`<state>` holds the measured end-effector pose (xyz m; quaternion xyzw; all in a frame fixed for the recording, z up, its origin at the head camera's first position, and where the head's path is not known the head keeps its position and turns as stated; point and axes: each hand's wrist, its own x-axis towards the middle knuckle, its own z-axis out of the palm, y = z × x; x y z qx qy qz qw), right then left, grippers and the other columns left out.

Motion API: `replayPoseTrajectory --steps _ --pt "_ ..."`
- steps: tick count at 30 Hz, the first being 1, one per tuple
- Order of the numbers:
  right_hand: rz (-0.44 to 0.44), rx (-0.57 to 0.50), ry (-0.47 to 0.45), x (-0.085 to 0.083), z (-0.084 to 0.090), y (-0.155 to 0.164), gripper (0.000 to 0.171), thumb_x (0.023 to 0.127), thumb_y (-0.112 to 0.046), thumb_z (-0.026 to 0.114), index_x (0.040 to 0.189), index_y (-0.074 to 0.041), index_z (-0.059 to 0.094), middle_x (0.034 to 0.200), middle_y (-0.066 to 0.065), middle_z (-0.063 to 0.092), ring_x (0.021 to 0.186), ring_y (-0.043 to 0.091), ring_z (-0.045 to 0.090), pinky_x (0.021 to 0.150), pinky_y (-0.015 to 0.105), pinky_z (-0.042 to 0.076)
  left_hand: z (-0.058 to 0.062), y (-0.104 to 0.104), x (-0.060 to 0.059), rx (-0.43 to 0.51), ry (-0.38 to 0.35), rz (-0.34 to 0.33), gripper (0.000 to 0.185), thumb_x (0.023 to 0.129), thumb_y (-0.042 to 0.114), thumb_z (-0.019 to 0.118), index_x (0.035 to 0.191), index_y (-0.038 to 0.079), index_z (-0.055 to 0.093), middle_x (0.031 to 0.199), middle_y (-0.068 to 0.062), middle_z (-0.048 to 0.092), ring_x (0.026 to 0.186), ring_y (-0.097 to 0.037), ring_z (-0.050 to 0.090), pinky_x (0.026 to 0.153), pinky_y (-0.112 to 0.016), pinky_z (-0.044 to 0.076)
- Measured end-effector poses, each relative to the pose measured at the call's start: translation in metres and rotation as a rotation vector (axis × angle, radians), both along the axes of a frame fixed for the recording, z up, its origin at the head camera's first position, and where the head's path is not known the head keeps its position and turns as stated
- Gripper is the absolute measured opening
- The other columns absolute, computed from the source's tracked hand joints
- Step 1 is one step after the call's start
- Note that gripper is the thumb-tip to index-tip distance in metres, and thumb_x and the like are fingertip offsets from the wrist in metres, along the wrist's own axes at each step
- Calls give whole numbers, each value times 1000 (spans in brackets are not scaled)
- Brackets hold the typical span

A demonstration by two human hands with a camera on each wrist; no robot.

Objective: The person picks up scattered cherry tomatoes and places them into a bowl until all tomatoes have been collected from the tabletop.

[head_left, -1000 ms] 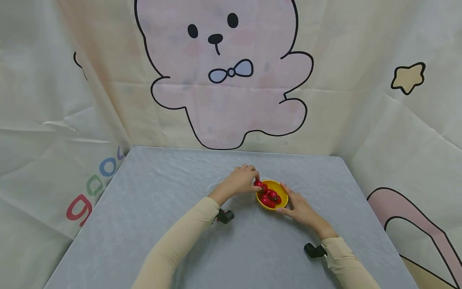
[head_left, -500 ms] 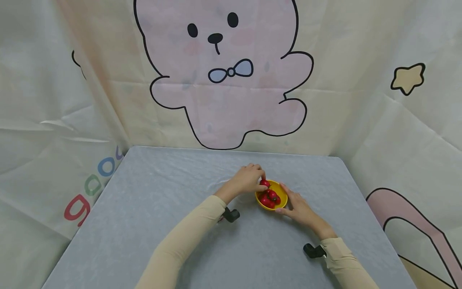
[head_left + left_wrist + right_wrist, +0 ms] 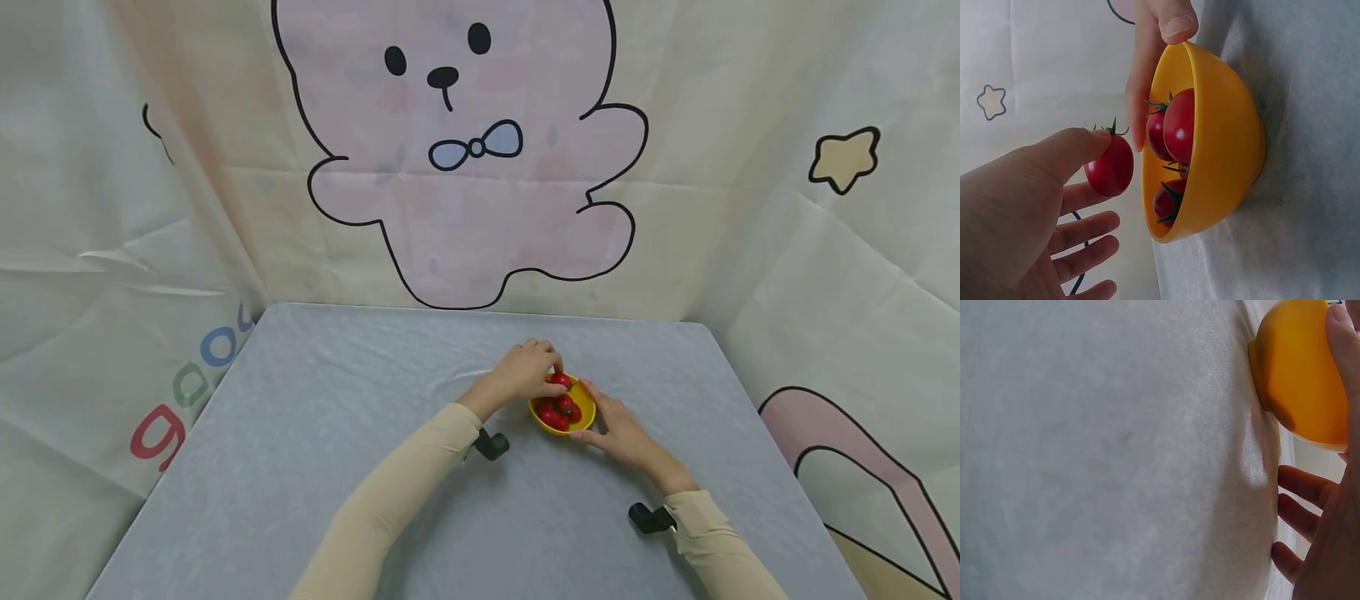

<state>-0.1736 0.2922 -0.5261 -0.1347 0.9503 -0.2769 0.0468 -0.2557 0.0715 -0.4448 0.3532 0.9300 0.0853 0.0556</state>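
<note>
My left hand (image 3: pixel 523 371) pinches a cherry tomato (image 3: pixel 1110 166) between thumb and index finger, above the far left part of the yellow bowl (image 3: pixel 1225 144). Its other fingers are spread in the left wrist view. In that view the held tomato is apart from the bowl's rim. Several cherry tomatoes (image 3: pixel 1180 127) with green stems lie in the bowl, partly hidden by its wall. My right hand (image 3: pixel 622 429) holds the bowl at its right side, thumb on the near rim and index finger along the far side. The bowl stands upright on the table.
A grey-blue cloth covers the table (image 3: pixel 360 358). Behind it hangs a cream curtain (image 3: pixel 697 167) with a printed pink bear. Each wrist wears a black camera mount (image 3: pixel 651 518).
My left hand has moved right with the pinched cherry tomato, from the bowl's left edge to over its far part. The right hand stays at the bowl.
</note>
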Motion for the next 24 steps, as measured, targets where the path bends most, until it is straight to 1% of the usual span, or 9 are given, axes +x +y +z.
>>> replayPoseTrajectory --steps 3,11,16,24 --pt "7 4 7 0 0 0 95 87 -52 69 159 -17 18 161 19 31 134 43 44 105 66 36 -1 3 -1 5 -1 -6 38 92 55 62 115 26 69 131 1 60 114 -18 53 101 -38 49" --pt "-3 0 -11 -1 1 0 96 86 -53 70 159 -16 19 160 19 32 134 42 43 107 66 35 -6 9 -3 8 -9 0 36 91 54 63 114 26 69 131 2 60 115 -18 52 102 -39 48" --pt "0 -7 -4 -1 1 0 96 86 -53 70 158 -15 20 160 19 32 134 43 43 106 66 35 -6 14 -4 10 3 -6 35 91 53 63 114 27 69 130 2 60 114 -18 53 101 -39 48" --pt "4 -16 9 -1 -1 2 95 86 -52 71 158 -16 20 160 19 33 130 41 46 105 64 37 -7 17 -3 -2 -2 -13 35 91 53 63 114 27 69 130 1 59 117 -18 52 103 -40 48"
